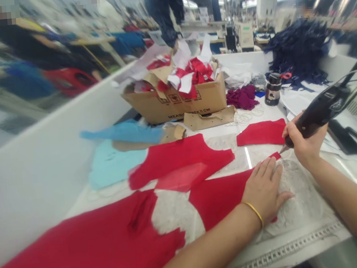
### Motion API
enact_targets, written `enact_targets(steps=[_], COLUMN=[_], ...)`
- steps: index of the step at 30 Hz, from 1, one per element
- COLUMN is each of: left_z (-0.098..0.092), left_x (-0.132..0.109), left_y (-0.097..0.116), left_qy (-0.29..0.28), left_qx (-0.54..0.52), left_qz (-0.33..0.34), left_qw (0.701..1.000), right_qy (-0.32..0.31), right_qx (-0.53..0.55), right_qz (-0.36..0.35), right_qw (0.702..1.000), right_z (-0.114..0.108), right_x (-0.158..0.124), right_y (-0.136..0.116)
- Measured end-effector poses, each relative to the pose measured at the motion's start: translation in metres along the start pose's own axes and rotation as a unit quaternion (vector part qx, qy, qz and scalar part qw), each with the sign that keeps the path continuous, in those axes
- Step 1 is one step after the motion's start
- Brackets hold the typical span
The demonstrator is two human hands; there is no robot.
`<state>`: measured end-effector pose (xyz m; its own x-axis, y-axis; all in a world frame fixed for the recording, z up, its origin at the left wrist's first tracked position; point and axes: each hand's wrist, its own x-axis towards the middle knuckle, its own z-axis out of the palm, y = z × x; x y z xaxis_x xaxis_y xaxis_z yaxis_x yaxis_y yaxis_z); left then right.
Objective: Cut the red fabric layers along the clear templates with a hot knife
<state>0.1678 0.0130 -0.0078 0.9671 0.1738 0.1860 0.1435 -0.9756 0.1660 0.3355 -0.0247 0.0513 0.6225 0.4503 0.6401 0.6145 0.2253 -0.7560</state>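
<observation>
My left hand [264, 187] lies flat with fingers stretched on a red fabric piece [223, 194], a gold bangle at its wrist. A narrow tab of that piece pokes out past the fingertips. My right hand [307, 141] is wrapped round a black corded hand tool [320, 109] with a thin pointed tip. The tip is close to the tab's end; whether it touches the cloth I cannot tell. Just beyond lies a smaller red fabric panel [261, 133]. Another red cut piece [183, 154] is to the left, and a large red cloth [82, 246] covers the near left.
A cardboard box [176, 103] heaped with red and white scraps stands at the back. Near it are light blue fabric [115, 162], maroon cloth [242, 98], a dark bottle [273, 90] and a navy pile [296, 52]. A measuring tape [285, 249] runs along the front edge.
</observation>
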Motion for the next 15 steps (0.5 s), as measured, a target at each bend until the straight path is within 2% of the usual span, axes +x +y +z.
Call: enact_targets(steps=[3, 8, 12, 15], left_z=[-0.015, -0.04, -0.039, -0.033], left_x=[0.007, 0.039, 0.065, 0.076], left_y=[-0.003, -0.019, -0.03, -0.028], left_qy=[0.016, -0.025, -0.048, -0.066], left_qx=[0.0, -0.035, -0.048, -0.073], left_qz=[-0.016, -0.114, -0.157, -0.163], left_qw=[1.0, 0.993, 0.985, 0.982], right_qy=[0.068, 0.051, 0.052, 0.048], right_qx=[0.088, 0.097, 0.031, -0.032], right_qz=[-0.02, -0.02, 0.002, -0.015], right_qw=[0.994, 0.994, 0.998, 0.998], right_z=[-0.002, -0.012, -0.018, -0.022], right_x=[0.0, -0.003, -0.009, -0.011], right_y=[-0.008, -0.011, -0.012, -0.018])
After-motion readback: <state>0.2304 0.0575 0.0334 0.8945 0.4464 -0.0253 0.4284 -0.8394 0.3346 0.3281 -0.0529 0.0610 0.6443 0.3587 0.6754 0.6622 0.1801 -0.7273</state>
